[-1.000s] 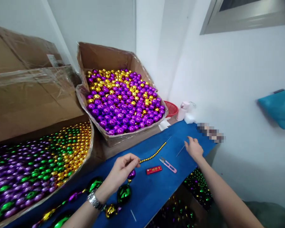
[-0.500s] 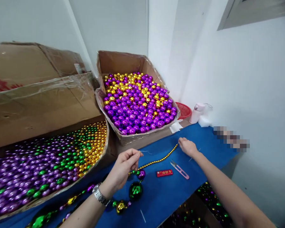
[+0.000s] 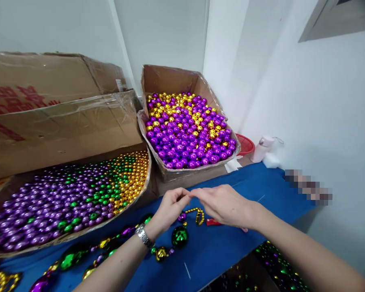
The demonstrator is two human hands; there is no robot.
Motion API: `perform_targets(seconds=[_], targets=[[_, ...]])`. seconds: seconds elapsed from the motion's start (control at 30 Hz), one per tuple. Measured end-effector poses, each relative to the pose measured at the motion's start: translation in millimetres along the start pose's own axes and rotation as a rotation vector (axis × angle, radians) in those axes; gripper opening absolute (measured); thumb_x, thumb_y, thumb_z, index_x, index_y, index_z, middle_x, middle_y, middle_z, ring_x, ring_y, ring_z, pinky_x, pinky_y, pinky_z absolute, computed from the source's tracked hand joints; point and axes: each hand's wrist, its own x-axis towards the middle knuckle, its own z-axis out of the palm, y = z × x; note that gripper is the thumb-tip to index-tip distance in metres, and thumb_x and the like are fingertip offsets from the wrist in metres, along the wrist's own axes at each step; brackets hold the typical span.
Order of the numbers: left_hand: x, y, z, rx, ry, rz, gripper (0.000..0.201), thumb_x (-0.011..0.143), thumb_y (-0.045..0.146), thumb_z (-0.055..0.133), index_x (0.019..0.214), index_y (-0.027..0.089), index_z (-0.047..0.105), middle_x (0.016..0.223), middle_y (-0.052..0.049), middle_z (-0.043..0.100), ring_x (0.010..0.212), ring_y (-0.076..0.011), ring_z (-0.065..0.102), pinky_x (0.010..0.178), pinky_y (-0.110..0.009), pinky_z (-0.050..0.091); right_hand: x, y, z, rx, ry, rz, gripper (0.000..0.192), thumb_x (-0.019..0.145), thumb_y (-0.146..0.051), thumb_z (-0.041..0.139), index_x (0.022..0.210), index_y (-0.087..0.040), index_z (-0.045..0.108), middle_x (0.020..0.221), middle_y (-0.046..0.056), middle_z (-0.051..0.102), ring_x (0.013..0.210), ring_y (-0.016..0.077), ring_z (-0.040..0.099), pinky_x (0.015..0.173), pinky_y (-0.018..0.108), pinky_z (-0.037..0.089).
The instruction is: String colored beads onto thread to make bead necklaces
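Observation:
My left hand, with a metal watch at the wrist, is closed in a pinch; the thread seen there earlier is too fine to make out now. Fingertips of my right hand meet it, also pinched. Beneath them a string of small gold beads bends in a loop, its end hidden by my right hand. It leads to a garland of large green, purple and gold beads on the blue cloth. A small red box and pink thread snips are partly covered by my right hand.
A carton of purple and gold balls stands behind the cloth. Left of it, another carton holds small purple, green and gold beads. At the back right are a red basket and a pale pink bottle. Gold bead strings lie front left.
My right hand has moved left to meet my left hand. The gold bead string, stretched out before, now hangs slack and looped. The view has shifted slightly left.

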Motion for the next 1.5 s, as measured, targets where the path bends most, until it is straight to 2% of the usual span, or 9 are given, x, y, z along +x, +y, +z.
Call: perform_targets(seconds=[0.13,0.33,0.47,0.67,0.83,0.97,1.03,1.13,1.5], targets=[[-9,4,-3.8,-0.022,-0.178,0.072,0.024,0.08,0.033,0.057,0.073,0.011,0.065,0.065,-0.001,0.057,0.061,-0.0118,0.044,0.057,-0.022,0.035,23,-4,9,0.002,0.0,-0.043,0.027,0.087,-0.017,0.043,0.113,-0.021,0.048,0.093,0.004,0.067,0.074,0.0159,0.06,0.057,0.025,0.031],[-21,8,-14.2,-0.056,-0.273,0.002,0.025,0.079,0.035,0.059,0.076,0.011,0.066,0.064,0.0,0.054,0.058,-0.01,0.041,0.054,-0.022,0.031,35,-2,19,0.075,-0.013,-0.042,0.023,0.091,-0.023,0.042,0.112,-0.022,0.05,0.094,0.005,0.067,0.075,0.0165,0.06,0.059,0.025,0.033],[-22,10,-18.0,0.016,-0.242,-0.002,0.03,0.077,0.041,0.061,0.071,0.012,0.064,0.058,0.001,0.053,0.052,-0.0094,0.04,0.051,-0.022,0.031,32,8,22,0.193,0.017,0.013,0.023,0.09,-0.024,0.046,0.111,-0.021,0.053,0.097,0.005,0.066,0.079,0.0174,0.06,0.065,0.027,0.036],[-20,19,-36.0,0.32,-0.103,0.134,0.031,0.082,0.041,0.057,0.07,0.014,0.066,0.062,-0.002,0.06,0.055,-0.0128,0.05,0.052,-0.023,0.036,1,24,25,0.517,0.057,0.086,0.034,0.097,-0.037,0.035,0.081,-0.017,0.057,0.072,0.002,0.062,0.064,0.0127,0.06,0.06,0.024,0.044],[-18,32,-33.6,0.614,-0.02,0.402,0.025,0.086,0.032,0.053,0.071,0.017,0.068,0.068,-0.004,0.062,0.062,-0.0148,0.054,0.057,-0.024,0.037,7,-7,30,1.304,0.504,0.067,0.023,0.097,-0.039,0.034,0.089,-0.022,0.047,0.124,0.007,0.051,0.115,0.0172,0.051,0.09,0.035,0.045],[-15,41,-26.0,0.675,-0.046,0.421,0.024,0.085,0.028,0.053,0.069,0.017,0.066,0.066,-0.004,0.062,0.059,-0.0142,0.054,0.055,-0.023,0.036,38,-29,18,1.832,0.678,0.051,0.018,0.093,-0.039,0.047,0.085,-0.024,0.05,0.076,-0.004,0.054,0.073,0.0092,0.058,0.082,0.031,0.048],[-14,47,-26.3,0.677,-0.061,0.425,0.023,0.084,0.027,0.054,0.068,0.017,0.066,0.065,-0.003,0.063,0.056,-0.0137,0.054,0.053,-0.023,0.035,50,-34,4,1.841,0.697,0.079,0.018,0.092,-0.037,0.049,0.082,-0.022,0.051,0.06,-0.008,0.04,0.05,0.0044,0.043,0.061,0.02,0.045],[-15,58,-30.6,0.653,-0.072,0.436,0.022,0.083,0.028,0.055,0.07,0.017,0.068,0.064,-0.004,0.064,0.055,-0.0133,0.053,0.052,-0.023,0.036,61,-37,-24,1.767,0.739,0.092,0.018,0.09,-0.03,0.052,0.076,-0.019,0.052,0.055,-0.01,0.03,0.041,0.0029,0.024,0.041,0.015,0.025],[-33,101,-43.6,0.431,-0.024,0.382,0.027,0.083,0.033,0.054,0.067,0.015,0.067,0.058,-0.002,0.059,0.051,-0.0111,0.047,0.047,-0.022,0.033,66,-63,-95,1.459,0.829,-0.006,0.023,0.089,-0.026,0.052,0.068,-0.019,0.048,0.052,-0.01,0.027,0.039,0.0021,0.022,0.037,0.017,0.018]])
